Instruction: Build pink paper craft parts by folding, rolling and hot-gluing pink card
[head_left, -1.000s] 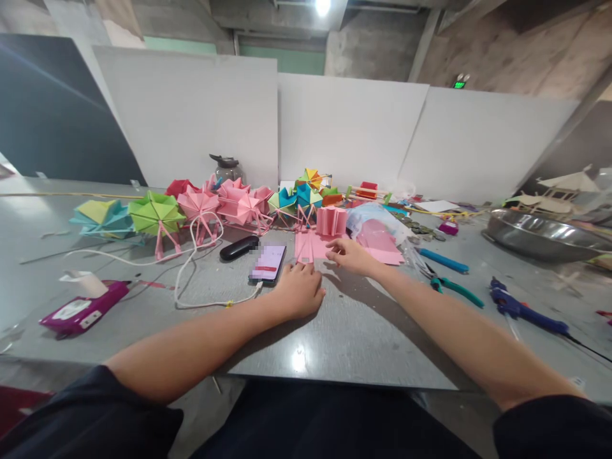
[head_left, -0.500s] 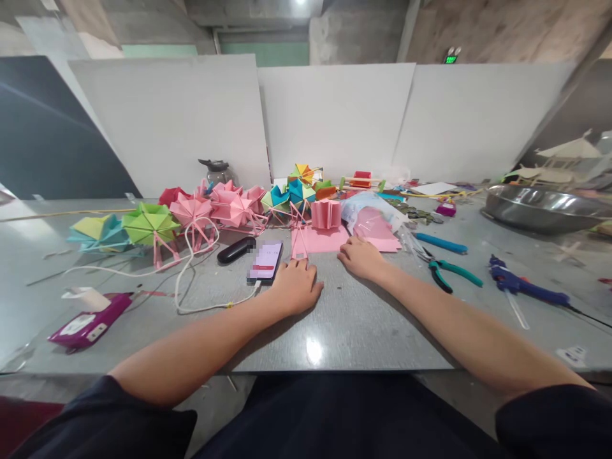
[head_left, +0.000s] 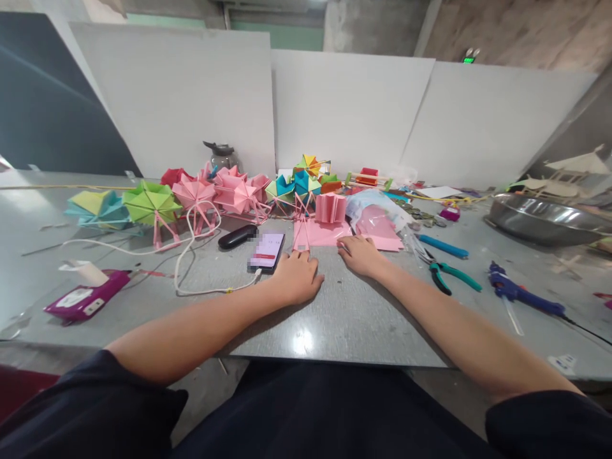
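Palm down on the grey table (head_left: 329,319), my left hand (head_left: 297,278) lies just right of a phone (head_left: 266,251) with a white charging cable (head_left: 191,292) plugged in. Its fingers are stretched out and hold nothing. My right hand (head_left: 359,255) rests flat as well, fingertips by the near edge of a pink paper sheet (head_left: 322,234). A folded pink paper piece (head_left: 330,208) stands on that sheet, with a frame of pink sticks (head_left: 302,223) at its left. Behind my right hand, a clear plastic bag (head_left: 370,207) partly covers more pink paper (head_left: 389,241).
Folded paper wheels on stick stands, one of them green (head_left: 152,203), line the back left. A purple power strip (head_left: 88,296) and black case (head_left: 238,236) lie left. At right are pliers (head_left: 456,276), a blue glue gun (head_left: 526,294) and a steel basin (head_left: 549,215).
The camera view has tilted and shifted slightly, so the boards and table appear a little moved. Both hands stay in place on the table.
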The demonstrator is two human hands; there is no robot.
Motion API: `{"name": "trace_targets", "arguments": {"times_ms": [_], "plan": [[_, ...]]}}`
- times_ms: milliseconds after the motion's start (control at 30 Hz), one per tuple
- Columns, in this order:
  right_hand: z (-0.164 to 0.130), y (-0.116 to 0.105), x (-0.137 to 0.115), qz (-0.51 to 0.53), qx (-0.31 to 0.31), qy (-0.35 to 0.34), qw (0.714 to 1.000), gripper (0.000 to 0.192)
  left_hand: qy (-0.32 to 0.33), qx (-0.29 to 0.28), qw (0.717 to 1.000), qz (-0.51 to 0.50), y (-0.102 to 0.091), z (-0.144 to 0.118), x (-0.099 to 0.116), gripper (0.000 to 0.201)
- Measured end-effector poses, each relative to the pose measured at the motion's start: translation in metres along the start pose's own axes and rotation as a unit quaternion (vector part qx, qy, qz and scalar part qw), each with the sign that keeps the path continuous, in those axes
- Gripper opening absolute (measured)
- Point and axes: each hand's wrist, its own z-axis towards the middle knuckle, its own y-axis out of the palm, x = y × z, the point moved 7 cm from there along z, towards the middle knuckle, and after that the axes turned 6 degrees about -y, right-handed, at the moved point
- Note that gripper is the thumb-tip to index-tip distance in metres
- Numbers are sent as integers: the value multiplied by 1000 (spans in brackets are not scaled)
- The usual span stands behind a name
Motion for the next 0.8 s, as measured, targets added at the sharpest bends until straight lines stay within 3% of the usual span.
{"name": "trace_targets", "arguments": {"times_ms": [167,533,800], "plan": [[0,-2,-2,3,-18,-11,1000,46,2,0,1000,-2,0,0,0,51],[-5,-8,7,-30,6,121,992,69,-2,-2,1000,-6,2,2,-1,51],[-1,-9,5,-20,-6,96,995,52,-2,0,1000,-10,2,2,-1,52]]}}
